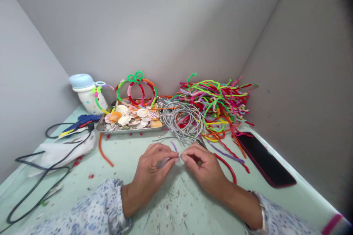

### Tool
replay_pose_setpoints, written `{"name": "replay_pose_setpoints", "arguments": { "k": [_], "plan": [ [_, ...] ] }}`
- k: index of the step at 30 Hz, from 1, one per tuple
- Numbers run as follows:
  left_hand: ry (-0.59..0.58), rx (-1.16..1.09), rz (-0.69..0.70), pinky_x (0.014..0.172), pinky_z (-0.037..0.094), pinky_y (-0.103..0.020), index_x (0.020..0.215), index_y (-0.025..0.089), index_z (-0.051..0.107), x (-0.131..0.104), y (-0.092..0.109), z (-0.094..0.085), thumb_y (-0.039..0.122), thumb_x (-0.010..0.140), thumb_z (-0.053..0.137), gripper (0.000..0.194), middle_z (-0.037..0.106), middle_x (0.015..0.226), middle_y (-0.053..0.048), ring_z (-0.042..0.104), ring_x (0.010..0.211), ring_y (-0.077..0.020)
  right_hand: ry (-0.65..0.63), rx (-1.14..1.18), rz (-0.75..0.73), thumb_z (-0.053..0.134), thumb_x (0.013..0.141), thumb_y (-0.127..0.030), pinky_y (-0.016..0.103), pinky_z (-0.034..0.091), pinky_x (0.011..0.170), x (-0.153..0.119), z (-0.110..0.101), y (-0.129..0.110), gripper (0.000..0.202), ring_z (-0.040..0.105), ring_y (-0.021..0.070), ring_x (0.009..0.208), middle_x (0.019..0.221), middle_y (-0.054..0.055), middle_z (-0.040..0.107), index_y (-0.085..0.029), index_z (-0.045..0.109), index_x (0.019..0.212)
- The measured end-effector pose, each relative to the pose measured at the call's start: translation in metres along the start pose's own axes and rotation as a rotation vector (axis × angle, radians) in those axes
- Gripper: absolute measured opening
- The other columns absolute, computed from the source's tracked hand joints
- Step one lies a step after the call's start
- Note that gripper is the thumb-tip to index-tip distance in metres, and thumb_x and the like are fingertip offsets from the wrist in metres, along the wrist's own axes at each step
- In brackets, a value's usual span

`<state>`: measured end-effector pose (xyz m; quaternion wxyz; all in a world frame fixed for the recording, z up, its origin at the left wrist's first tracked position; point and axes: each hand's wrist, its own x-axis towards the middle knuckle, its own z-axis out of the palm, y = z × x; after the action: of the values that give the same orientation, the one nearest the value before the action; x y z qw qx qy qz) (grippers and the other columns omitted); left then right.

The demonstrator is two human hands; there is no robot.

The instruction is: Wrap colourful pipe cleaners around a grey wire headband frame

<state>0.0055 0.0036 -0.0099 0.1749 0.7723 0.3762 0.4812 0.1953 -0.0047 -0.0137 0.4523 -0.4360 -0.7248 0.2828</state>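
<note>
My left hand (154, 167) and my right hand (205, 167) meet tip to tip over the middle of the table. Both pinch thumb against forefinger on a thin grey piece (180, 156) that looks like wire; most of it is hidden by the fingertips. Just behind them lies a loose coil of grey wire (183, 119), with cut ends reaching toward the hands. A short purple pipe cleaner (173, 146) rests behind my left fingertips. Beside my right wrist curves a thick red cord (228, 167).
A metal tray (129, 130) of seashells stands behind, with pipe-cleaner rings (142, 91) on it. Right of it is a heap of coloured pipe cleaners (217, 99). A phone (266, 159) lies far right. Left are a bottle (89, 95), a black cable (49, 167) and a plastic bag (60, 150).
</note>
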Motion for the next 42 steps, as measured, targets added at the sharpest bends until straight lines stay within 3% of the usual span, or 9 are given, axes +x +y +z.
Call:
{"name": "replay_pose_setpoints", "arguments": {
  "k": [14, 22, 42],
  "plan": [
    [-0.112, 0.002, -0.090, 0.077, 0.046, -0.033, 0.087, 0.021, 0.067, 0.0027, 0.0052, -0.0012, 0.018, 0.086, 0.065, 0.004, 0.067, 0.082, -0.001, 0.061, 0.082, -0.0182, 0.002, -0.029, -0.017, 0.059, 0.089, -0.017, 0.026, 0.043, 0.063, -0.0007, -0.0001, -0.0012, 0.011, 0.056, 0.0145, 0.070, 0.076, 0.001, 0.060, -0.020, 0.068, 0.084],
    [-0.105, -0.002, -0.102, 0.079, 0.047, -0.033, 0.094, 0.021, 0.065, -0.0003, 0.0028, 0.0016, 0.019, 0.088, 0.063, 0.007, 0.067, 0.088, -0.004, 0.060, 0.086, -0.0192, 0.008, -0.026, -0.023, 0.058, 0.090, -0.019, 0.027, 0.044, 0.063, -0.0007, -0.0002, -0.0027, 0.011, 0.057, 0.0154, 0.071, 0.078, 0.002, 0.061, -0.021, 0.068, 0.085],
    [-0.185, 0.008, -0.121, 0.077, 0.042, -0.033, 0.087, 0.020, 0.061, 0.0010, 0.0092, -0.0013, 0.023, 0.093, 0.053, 0.010, 0.063, 0.083, -0.003, 0.056, 0.083, -0.0195, 0.013, -0.047, -0.053, 0.058, 0.090, -0.019, 0.028, 0.044, 0.064, -0.0029, -0.0005, -0.0018, 0.011, 0.056, 0.0159, 0.071, 0.078, 0.002, 0.060, -0.021, 0.067, 0.086]
  ]
}}
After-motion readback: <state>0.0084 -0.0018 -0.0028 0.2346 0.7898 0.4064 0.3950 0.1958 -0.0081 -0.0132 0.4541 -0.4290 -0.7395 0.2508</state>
